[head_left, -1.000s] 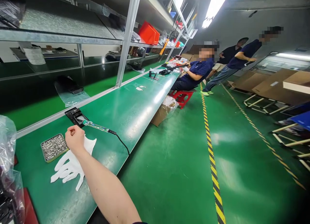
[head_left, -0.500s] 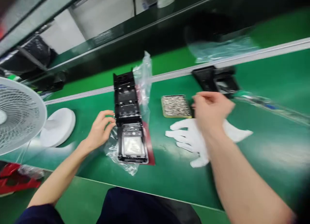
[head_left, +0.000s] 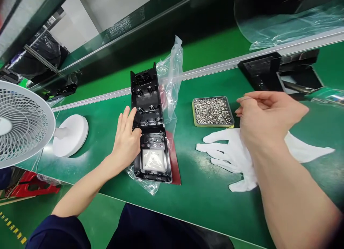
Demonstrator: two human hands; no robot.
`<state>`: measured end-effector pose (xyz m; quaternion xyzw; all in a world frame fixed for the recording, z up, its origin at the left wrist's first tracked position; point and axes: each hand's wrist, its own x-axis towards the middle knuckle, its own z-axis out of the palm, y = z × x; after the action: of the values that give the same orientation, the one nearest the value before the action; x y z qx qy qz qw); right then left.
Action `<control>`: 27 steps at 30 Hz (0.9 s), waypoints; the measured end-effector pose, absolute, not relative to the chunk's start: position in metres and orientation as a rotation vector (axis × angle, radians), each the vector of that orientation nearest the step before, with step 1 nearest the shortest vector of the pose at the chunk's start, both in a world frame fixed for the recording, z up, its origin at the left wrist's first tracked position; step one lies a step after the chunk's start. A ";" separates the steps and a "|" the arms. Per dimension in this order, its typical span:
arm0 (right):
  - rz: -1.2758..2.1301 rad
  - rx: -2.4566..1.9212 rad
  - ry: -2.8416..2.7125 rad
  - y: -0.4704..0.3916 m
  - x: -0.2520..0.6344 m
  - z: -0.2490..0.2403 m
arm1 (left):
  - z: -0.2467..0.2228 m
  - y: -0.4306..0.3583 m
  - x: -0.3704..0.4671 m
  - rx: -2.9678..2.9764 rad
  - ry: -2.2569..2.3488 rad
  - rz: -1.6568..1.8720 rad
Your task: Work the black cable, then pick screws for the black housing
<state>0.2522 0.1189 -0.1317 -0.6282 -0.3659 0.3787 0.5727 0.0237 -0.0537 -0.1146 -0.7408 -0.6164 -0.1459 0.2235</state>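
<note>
My left hand (head_left: 125, 143) is at the left edge of an opened black plastic housing (head_left: 147, 116), thumb hooked over its rim and fingers stretched along its side. The housing lies lengthwise on clear plastic film (head_left: 172, 76) and a red sheet (head_left: 174, 159). A pale square panel (head_left: 153, 160) sits in its near half. My right hand (head_left: 264, 116) hovers beside a square tray of small metal parts (head_left: 213, 111), its fingers pinched together. What they hold, if anything, is too small to make out. Under my right wrist lies a white glove (head_left: 233, 152).
A white fan (head_left: 23, 125) on a round base stands at the left. Behind my right hand are another black plastic part (head_left: 262, 71) and a tool with a metal shaft and green-clear body (head_left: 326, 94). A metal rail (head_left: 215, 67) crosses the green bench.
My left hand has moved up onto the housing's edge from beside it. My right hand stays near the tray, fingers pinched. The whole view has shifted somewhat.
</note>
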 end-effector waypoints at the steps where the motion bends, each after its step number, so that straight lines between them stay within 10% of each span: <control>1: 0.888 -1.469 -0.859 0.118 0.252 -0.132 | -0.116 -0.052 0.026 -2.032 -1.708 -0.369; 27: 0.882 -1.456 -0.910 0.114 0.257 -0.133 | -0.117 -0.066 0.029 -2.031 -1.803 -0.353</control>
<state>0.2573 0.1144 -0.1335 -0.6202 -0.3877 0.3755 0.5692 0.0285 -0.0658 -0.1172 -0.7265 -0.6452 -0.1262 0.2000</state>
